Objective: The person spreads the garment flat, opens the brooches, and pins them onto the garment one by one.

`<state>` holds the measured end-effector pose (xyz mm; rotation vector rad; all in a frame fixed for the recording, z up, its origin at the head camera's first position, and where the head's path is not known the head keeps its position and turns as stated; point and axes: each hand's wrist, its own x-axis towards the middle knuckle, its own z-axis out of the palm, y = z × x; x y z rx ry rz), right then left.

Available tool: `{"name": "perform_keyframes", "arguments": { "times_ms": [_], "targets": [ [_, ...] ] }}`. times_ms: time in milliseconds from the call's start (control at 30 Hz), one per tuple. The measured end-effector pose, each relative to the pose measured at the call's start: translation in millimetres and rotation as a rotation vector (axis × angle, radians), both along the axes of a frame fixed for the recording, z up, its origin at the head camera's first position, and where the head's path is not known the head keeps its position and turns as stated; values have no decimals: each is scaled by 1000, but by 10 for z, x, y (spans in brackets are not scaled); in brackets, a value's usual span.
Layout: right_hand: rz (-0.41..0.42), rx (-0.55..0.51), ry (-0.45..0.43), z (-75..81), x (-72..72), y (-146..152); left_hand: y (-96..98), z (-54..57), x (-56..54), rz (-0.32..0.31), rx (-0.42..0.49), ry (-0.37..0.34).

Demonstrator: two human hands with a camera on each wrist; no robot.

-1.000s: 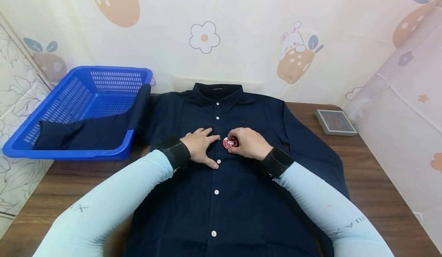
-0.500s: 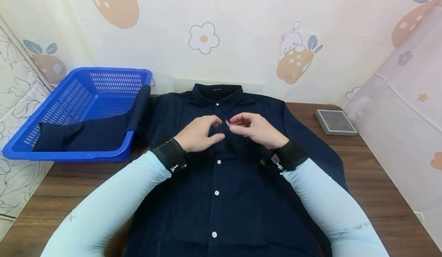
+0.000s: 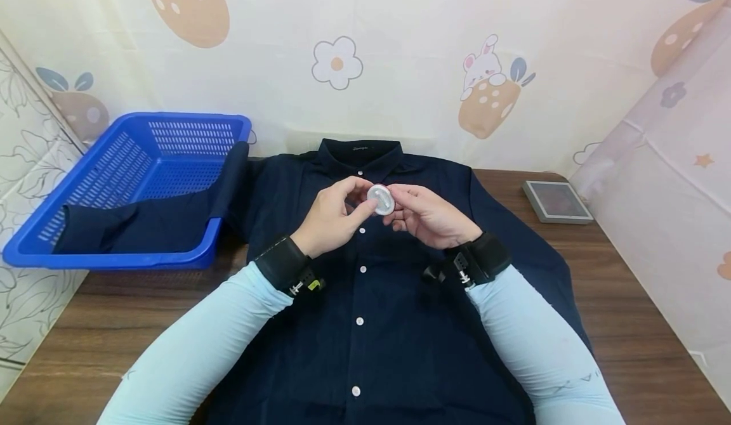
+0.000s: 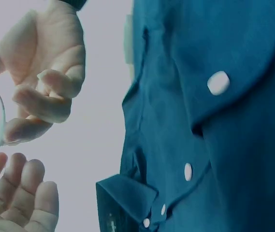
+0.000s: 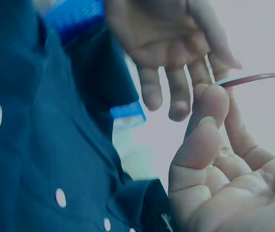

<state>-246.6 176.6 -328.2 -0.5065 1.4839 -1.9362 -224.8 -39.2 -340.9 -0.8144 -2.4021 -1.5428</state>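
A round pin badge is raised above the shirt, its silvery back with the pin facing the head camera. My left hand pinches its left edge, thumb lying over the back. At the opposite edge my right hand holds it between thumb and fingers, the other fingers curled below. Edge-on in the right wrist view, the badge shows a thin red rim. Beneath both hands a dark navy button-up shirt lies spread front up, collar at the far end, white buttons down its middle.
A blue plastic basket stands at the left, with one shirt sleeve draped into it. At the back right a grey-framed box lies on the wooden table. A patterned curtain hangs behind.
The right hand has lifted the badge off the shirt and turned it from its red face to its back. My left hand has left the shirt front and come up to grip the badge too.
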Motion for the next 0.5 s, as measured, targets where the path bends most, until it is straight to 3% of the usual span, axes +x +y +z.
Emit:
{"name": "perform_keyframes", "arguments": {
  "times_ms": [167, 267, 333, 500],
  "targets": [
    [48, -60, -39, -26, 20, -42, 21, -12, 19, 7, 117, -54],
    [-36, -31, 29, -28, 38, -76, 31, -30, 34, 48, 178, -73],
    [-167, 20, 194, -23, 62, -107, 40, -51, 41, 80, 216, -83],
    [-580, 255, 858, 66, 205, -262, 63, -47, 97, 141, 277, -102]
  ]
}}
